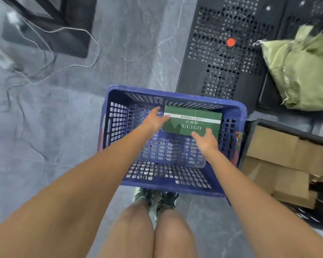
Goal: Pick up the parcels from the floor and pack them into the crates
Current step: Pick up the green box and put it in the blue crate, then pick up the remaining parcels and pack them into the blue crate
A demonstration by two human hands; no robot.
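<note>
**Now: both hands on a green box inside the blue crate**

Seen from above, looking down past the person's bare knees, the floor is grey marbled tile. At far left a thin white cable (67, 51) loops across the tile beside a dark metal frame (71, 25).

In the middle sits a blue plastic crate (117, 131) with perforated walls and base, directly in front of the person's patterned shoes (157, 200). Both bare arms reach down into it. The left hand (155, 120) lies against the left end of a green box (192, 121), fingers straight and relaxed, fingertips touching its edge rather than wrapped around it. The box lies flat in the far right part of the crate, near the far wall, with a white band and upside-down lettering on top. The right hand (206, 139) is at the box's near right corner, thumb and fingers resting on its top face; whether they grasp it cannot be told.

To the right, beyond the crate, stands a black perforated crate (222, 58) bearing a red dot (230, 42). A bulky olive-green sack (302, 71) lies at the far right. Below it, a dark crate (250, 142) holds brown cardboard boxes (280, 157).
</note>
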